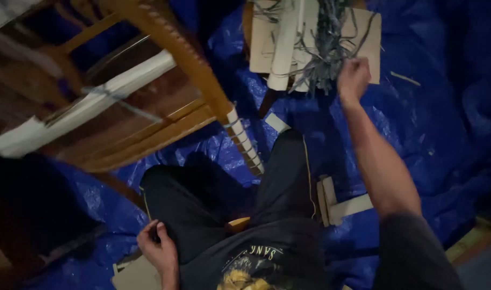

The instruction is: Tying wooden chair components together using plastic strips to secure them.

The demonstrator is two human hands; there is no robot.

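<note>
I sit on a blue tarp [428, 123] with a wooden chair frame [175, 48] tipped over my legs. My right hand [354, 78] is stretched forward and closed in a fist around grey strips hanging from a tangled bundle of cord [326, 48]. That bundle lies on a piece of cardboard [371, 37] beside a white paper roll [284, 48]. Down by my thigh, my left hand [156, 249] is curled around something small and dark that I cannot make out. White cord wraps part of a chair leg [244, 140].
A long white roll [89, 102] lies across the chair frame. Flat cardboard pieces [337, 204] lie on the tarp by my right leg, and another piece [135, 276] sits under my left hand. A wooden floor edge [474, 241] shows at the lower right.
</note>
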